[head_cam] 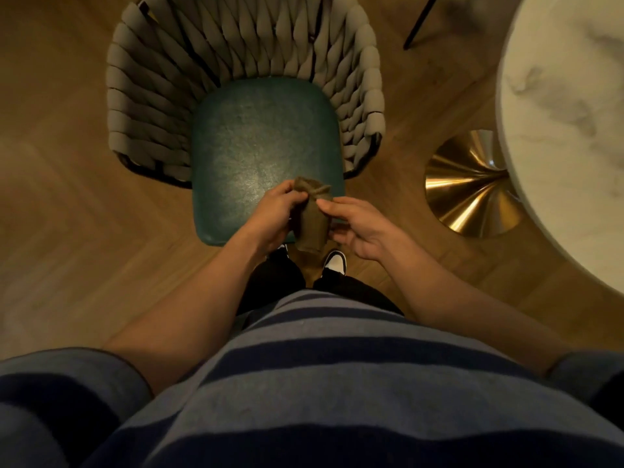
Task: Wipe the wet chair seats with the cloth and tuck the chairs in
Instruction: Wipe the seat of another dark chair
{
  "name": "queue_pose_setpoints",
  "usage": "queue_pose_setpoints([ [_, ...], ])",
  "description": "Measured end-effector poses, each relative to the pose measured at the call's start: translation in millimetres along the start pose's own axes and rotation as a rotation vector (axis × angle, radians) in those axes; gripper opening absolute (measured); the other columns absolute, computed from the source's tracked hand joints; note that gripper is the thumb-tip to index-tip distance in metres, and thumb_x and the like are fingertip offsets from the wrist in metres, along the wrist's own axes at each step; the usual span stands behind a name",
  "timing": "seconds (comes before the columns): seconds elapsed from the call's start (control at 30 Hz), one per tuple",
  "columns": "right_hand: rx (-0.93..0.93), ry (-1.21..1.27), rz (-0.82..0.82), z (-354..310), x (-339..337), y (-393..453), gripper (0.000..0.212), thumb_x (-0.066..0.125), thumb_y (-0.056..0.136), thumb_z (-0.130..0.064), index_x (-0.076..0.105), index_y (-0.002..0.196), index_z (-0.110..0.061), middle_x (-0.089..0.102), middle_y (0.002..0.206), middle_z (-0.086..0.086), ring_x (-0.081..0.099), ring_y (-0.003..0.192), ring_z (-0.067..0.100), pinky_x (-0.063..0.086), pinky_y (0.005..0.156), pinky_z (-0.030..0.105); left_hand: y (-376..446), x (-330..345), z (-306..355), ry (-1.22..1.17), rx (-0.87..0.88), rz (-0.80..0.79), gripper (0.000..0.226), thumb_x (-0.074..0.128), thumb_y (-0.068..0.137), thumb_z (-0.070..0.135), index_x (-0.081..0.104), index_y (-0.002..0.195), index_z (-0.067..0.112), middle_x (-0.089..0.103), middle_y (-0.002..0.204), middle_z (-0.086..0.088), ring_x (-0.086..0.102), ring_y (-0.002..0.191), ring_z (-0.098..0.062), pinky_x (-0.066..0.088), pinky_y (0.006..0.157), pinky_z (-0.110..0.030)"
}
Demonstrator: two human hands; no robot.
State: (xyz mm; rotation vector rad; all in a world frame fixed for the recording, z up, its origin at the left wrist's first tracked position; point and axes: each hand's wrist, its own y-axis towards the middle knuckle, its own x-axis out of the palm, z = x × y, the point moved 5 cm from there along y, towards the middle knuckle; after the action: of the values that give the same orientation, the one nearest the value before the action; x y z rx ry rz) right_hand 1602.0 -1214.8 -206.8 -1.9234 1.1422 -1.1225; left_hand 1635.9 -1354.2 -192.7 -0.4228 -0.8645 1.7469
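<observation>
Cloth [311, 217] — soft, limp, light, likely damp; pinched between left hand [274, 214] and right hand [363, 231] — best bunched into a palm-sized pad.

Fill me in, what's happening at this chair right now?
A person stands at the front of a chair with a green seat, holding a brown cloth bunched between both hands above the seat's front edge. The left hand and right hand each pinch it. The cloth isn't on the seat. The chair sits apart from the marble table at right, not tucked in.
</observation>
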Motion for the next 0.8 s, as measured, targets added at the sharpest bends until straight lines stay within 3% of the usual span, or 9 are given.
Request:
queue_pose_setpoints([
  [0.1,-0.02,0.028,0.004,-1.2,9.8,-2.8,0.044,0.066,0.09,0.007,0.056,0.13,-0.007,0.07,0.099,0.01,0.068,0.091,0.022,0.054,0.09,0.038,-8.9,-6.4,-0.6,-0.012,0.022,0.013,0.01,0.052,0.097,0.011,0.062,0.098,0.012,0.065,0.096,-0.012,0.061,0.092,-0.023,0.051,0.085,-0.038],
  [0.23,-0.15,-0.136,0.001,-3.3,29.2,-6.4,0.054,0.063,0.088,0.015,0.05,0.127,-0.019,0.066,0.098,0.009,0.064,0.089,0.02,0.052,0.08,0.035,-20.3,-22.0,-5.1,0.03,0.085,0.062,0.011,0.056,0.098,0.022,0.062,0.098,0.013,0.066,0.096,-0.013,0.062,0.093,-0.026,0.052,0.089,-0.047],
  [0.33,-0.366,-0.387,0.092,-4.1,47.3,-7.9,0.048,0.072,0.084,0.009,0.053,0.112,-0.025,0.062,0.108,0.005,0.063,0.098,0.015,0.056,0.087,0.037,-33.0,-38.0,-6.3,0.081,0.143,0.087,0.009,0.054,0.099,0.022,0.061,0.097,0.015,0.065,0.089,-0.006,0.062,0.086,-0.02,0.052,0.079,-0.039],
  [0.43,-0.511,-0.629,0.094,-1.2,77.7,-5.1,0.031,0.079,0.083,-0.006,0.059,0.09,-0.029,0.063,0.097,-0.007,0.062,0.096,0.009,0.054,0.091,0.039,-45.9,-68.8,-4.6,0.119,0.179,0.105,0.012,0.053,0.099,0.023,0.062,0.102,0.014,0.065,0.089,-0.005,0.061,0.084,-0.017,0.051,0.075,-0.035],
  [0.57,-0.456,-0.732,0.121,19.9,128.2,13.6,0.017,0.08,0.082,-0.021,0.067,0.076,-0.031,0.07,0.085,-0.009,0.07,0.092,0.019,0.058,0.091,0.049,-62.2,-127.6,-11.8,0.174,0.194,0.152,0.031,0.058,0.092,0.034,0.061,0.104,0.006,0.063,0.094,-0.019,0.059,0.085,-0.021,0.048,0.078,-0.041],
  [0.63,-0.391,-0.735,0.118,37.7,162.4,27.3,0.013,0.08,0.078,-0.028,0.069,0.073,-0.029,0.072,0.083,-0.005,0.072,0.09,0.024,0.059,0.089,0.052,-71.6,-165.4,-19.9,0.147,0.167,0.192,0.031,0.058,0.091,0.036,0.061,0.1,0.006,0.063,0.09,-0.016,0.059,0.083,-0.02,0.047,0.076,-0.041],
  [0.8,-0.207,-0.64,0.016,86.8,260.2,45.5,0.018,0.078,0.087,-0.01,0.067,0.074,-0.014,0.068,0.073,0.002,0.068,0.077,0.02,0.06,0.092,0.049,-96.3,-277.4,-42.5,0.17,0.14,0.232,0.014,0.055,0.098,0.029,0.061,0.088,0.021,0.063,0.077,0.004,0.056,0.072,-0.01,0.045,0.065,-0.027],
])
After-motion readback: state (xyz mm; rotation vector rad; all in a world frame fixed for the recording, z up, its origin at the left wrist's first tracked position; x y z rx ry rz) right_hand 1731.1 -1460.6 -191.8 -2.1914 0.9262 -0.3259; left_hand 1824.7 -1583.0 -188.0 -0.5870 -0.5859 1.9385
